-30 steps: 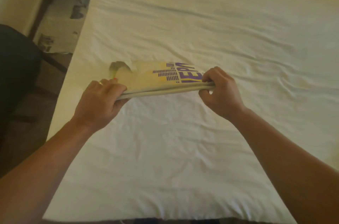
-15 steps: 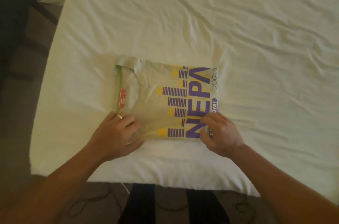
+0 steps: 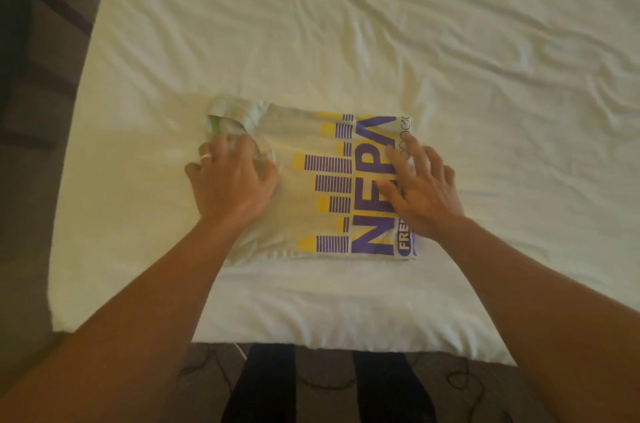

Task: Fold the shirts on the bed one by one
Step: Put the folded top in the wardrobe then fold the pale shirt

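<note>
Flat hands (image 3: pixel 231 185) on folded shirt (image 3: pixel 311 194)

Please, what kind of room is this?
Most likely a bedroom: a bed with a creased white sheet fills the view, a folded shirt lies on it, and dark floor shows below its edge.

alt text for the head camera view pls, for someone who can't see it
Two bare hands press flat on a folded pale shirt with purple and yellow lettering, lying on a white-sheeted bed. The left hand, wearing a ring, rests near the collar; the right hand rests on the print.
</note>
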A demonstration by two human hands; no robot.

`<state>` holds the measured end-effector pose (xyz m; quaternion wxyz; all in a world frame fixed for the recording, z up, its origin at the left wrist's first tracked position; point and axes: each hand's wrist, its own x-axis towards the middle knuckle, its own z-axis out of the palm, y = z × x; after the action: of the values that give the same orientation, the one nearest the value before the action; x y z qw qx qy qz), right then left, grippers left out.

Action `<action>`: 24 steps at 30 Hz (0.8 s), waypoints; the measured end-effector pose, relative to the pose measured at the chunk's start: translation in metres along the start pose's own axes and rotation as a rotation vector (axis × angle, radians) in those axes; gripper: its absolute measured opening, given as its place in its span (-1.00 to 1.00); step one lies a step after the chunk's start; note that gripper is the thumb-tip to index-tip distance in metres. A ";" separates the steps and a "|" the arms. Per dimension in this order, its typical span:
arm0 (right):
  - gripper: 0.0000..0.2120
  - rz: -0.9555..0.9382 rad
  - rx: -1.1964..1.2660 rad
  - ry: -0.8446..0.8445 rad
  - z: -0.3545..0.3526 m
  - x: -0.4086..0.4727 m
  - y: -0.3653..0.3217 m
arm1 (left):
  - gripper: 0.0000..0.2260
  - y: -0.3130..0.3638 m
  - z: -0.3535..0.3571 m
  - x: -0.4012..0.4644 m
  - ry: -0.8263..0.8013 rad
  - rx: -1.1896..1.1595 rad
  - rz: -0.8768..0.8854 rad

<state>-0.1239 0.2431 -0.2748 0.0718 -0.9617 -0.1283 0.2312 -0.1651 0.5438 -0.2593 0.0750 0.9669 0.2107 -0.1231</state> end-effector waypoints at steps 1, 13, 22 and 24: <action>-0.41 0.105 0.106 0.052 0.000 -0.002 -0.001 | -0.57 -0.005 -0.001 -0.002 -0.011 -0.077 -0.152; -0.74 0.818 1.226 -0.049 -0.017 0.000 -0.030 | -0.71 -0.022 -0.026 0.002 -0.446 -0.938 -0.518; -0.76 0.613 1.038 -0.042 -0.089 -0.017 -0.066 | -0.59 -0.017 -0.104 -0.019 -0.340 -0.987 -0.363; -0.81 0.568 1.054 0.001 -0.122 -0.025 -0.078 | -0.81 -0.015 -0.138 -0.024 -0.292 -1.009 -0.341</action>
<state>-0.1058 0.3007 -0.1410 0.4748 -0.7932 0.2658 0.2736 -0.1647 0.5753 -0.1217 0.5365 0.7361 0.3843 -0.1501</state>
